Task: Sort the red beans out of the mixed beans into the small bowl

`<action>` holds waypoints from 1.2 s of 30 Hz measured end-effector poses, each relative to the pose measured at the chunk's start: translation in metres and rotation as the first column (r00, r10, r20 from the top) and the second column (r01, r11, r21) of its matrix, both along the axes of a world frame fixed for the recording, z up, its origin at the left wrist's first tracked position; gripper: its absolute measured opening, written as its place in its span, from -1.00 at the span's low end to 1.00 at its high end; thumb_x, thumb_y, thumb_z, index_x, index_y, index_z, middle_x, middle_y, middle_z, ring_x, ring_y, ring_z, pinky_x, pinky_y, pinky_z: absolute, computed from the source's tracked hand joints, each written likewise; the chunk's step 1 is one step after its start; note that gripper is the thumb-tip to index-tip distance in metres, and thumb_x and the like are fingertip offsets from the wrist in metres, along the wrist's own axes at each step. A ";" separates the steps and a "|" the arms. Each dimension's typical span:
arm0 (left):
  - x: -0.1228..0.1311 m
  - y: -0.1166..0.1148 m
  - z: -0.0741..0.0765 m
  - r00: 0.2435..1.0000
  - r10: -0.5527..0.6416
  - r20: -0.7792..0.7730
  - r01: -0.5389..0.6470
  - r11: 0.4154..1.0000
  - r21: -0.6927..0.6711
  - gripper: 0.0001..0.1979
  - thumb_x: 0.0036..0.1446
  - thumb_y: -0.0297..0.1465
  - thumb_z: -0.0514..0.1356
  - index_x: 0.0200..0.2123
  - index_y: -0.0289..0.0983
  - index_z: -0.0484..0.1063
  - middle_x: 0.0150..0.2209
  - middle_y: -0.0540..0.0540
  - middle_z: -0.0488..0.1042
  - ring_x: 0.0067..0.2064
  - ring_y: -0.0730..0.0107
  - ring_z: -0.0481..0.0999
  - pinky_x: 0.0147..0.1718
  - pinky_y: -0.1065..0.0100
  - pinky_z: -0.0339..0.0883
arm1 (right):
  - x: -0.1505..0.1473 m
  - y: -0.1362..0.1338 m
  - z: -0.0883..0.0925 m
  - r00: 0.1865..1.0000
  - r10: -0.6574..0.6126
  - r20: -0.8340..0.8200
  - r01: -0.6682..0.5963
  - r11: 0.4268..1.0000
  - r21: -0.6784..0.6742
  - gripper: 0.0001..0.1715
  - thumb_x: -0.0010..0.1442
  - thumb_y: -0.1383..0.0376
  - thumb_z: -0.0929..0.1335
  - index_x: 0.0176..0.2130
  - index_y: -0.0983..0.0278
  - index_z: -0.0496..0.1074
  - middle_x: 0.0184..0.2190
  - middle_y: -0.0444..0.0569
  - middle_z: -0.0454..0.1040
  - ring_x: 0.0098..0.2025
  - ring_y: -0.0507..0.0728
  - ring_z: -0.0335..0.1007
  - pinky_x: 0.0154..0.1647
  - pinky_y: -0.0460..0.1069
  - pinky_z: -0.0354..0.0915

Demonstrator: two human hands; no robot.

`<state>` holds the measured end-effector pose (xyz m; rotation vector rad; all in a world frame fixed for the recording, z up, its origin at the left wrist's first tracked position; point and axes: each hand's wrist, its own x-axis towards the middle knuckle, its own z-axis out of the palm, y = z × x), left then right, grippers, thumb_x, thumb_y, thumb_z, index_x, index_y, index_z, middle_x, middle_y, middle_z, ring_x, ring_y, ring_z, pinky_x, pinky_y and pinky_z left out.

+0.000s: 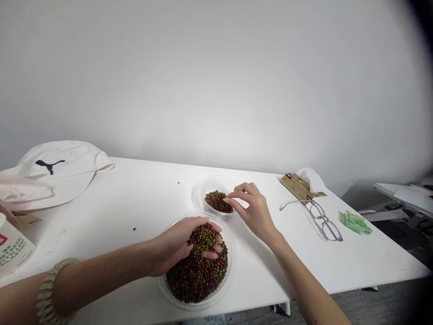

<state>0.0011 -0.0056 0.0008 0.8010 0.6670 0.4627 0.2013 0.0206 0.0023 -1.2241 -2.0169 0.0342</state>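
Observation:
My left hand (pixel 179 241) is cupped, palm up, over a large clear plastic bowl (pixel 231 275) at the table's front edge. A heap of small red and green beans (pixel 204 237) lies in that palm, with fingers curled round it. More of the same mixed beans (pixel 196 282) fill the large bowl. Just behind stands a smaller clear bowl (pixel 219 181), partly filled with red and green beans (pixel 218 201). Over its right side, my right hand (pixel 252 205) has thumb and fingertips pinched together. Whatever may be between those fingertips is too small to make out.
A white cap (pixel 67 158) and a paper cup (pixel 15 248) are at the left. On the right lie glasses (pixel 321 219), a brown tissue pack (pixel 299 187) and a green wrapper (pixel 356 222). Stray beans (pixel 134 229) dot the white table (pixel 135 194); a wall rises behind.

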 end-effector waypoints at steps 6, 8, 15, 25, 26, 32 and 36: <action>0.001 -0.001 -0.001 1.000 0.004 -0.005 -0.004 1.000 0.004 -0.75 0.02 -0.27 0.02 -0.33 -0.27 0.39 -0.35 -0.10 0.43 -0.21 0.29 0.40 -0.14 0.28 0.27 | -0.010 -0.006 0.002 0.986 0.149 -0.068 -0.157 0.980 -0.126 -0.93 0.11 0.31 0.33 -0.36 0.19 0.44 -0.40 -0.09 0.36 -0.29 0.09 0.24 -0.33 -0.02 0.20; 0.001 0.000 -0.001 1.000 0.008 0.000 -0.008 1.000 0.003 -0.75 0.03 -0.27 0.01 -0.33 -0.28 0.38 -0.34 -0.10 0.43 -0.21 0.29 0.40 -0.14 0.28 0.27 | -0.009 -0.004 0.000 0.998 0.030 -0.057 -0.035 0.994 -0.104 -0.90 0.12 0.31 0.31 -0.33 0.20 0.44 -0.43 -0.08 0.37 -0.32 0.10 0.23 -0.34 0.00 0.19; 0.002 -0.001 0.003 1.000 0.000 0.006 0.000 1.000 0.016 -0.73 0.06 -0.24 0.00 -0.34 -0.28 0.38 -0.37 -0.08 0.41 -0.23 0.33 0.40 -0.15 0.30 0.27 | -0.013 -0.014 0.007 0.957 0.269 -0.109 -0.290 0.909 -0.299 -0.88 0.09 0.25 0.35 -0.29 0.17 0.45 -0.40 -0.11 0.37 -0.30 0.07 0.24 -0.30 -0.03 0.19; 0.005 -0.001 0.006 1.000 -0.018 -0.013 0.018 0.998 0.066 -0.71 0.09 -0.28 -0.06 -0.35 -0.30 0.39 -0.37 -0.08 0.42 -0.24 0.37 0.40 -0.12 0.28 0.25 | -0.022 -0.022 0.005 0.929 0.370 -0.018 -0.356 0.876 -0.326 -0.94 0.08 0.32 0.35 -0.35 0.21 0.45 -0.40 -0.10 0.34 -0.27 0.09 0.19 -0.27 0.00 0.16; 0.005 -0.001 0.006 1.000 -0.023 -0.013 0.023 0.997 0.073 -0.71 0.09 -0.29 -0.07 -0.35 -0.30 0.38 -0.37 -0.09 0.43 -0.24 0.36 0.39 -0.12 0.27 0.25 | -0.022 -0.022 0.004 0.928 0.371 -0.016 -0.355 0.875 -0.329 -0.95 0.09 0.32 0.35 -0.35 0.21 0.44 -0.40 -0.10 0.34 -0.27 0.09 0.18 -0.26 -0.01 0.16; 0.004 -0.002 0.006 1.000 -0.022 0.012 0.021 0.997 0.072 -0.74 0.09 -0.31 -0.06 -0.39 -0.29 0.37 -0.38 -0.08 0.42 -0.23 0.36 0.38 -0.10 0.25 0.23 | -0.021 -0.025 0.009 0.910 0.413 -0.033 -0.400 0.856 -0.327 -0.95 0.10 0.33 0.34 -0.36 0.23 0.44 -0.39 -0.10 0.35 -0.25 0.08 0.20 -0.21 0.00 0.16; 0.002 -0.002 0.004 1.000 -0.009 0.005 0.009 0.999 0.044 -0.74 0.07 -0.26 -0.03 -0.36 -0.28 0.37 -0.38 -0.08 0.42 -0.23 0.32 0.39 -0.11 0.24 0.24 | -0.016 -0.019 0.011 0.906 0.387 -0.169 -0.421 0.868 -0.265 -0.94 0.10 0.32 0.34 -0.35 0.23 0.44 -0.40 -0.09 0.35 -0.30 0.06 0.25 -0.29 -0.02 0.21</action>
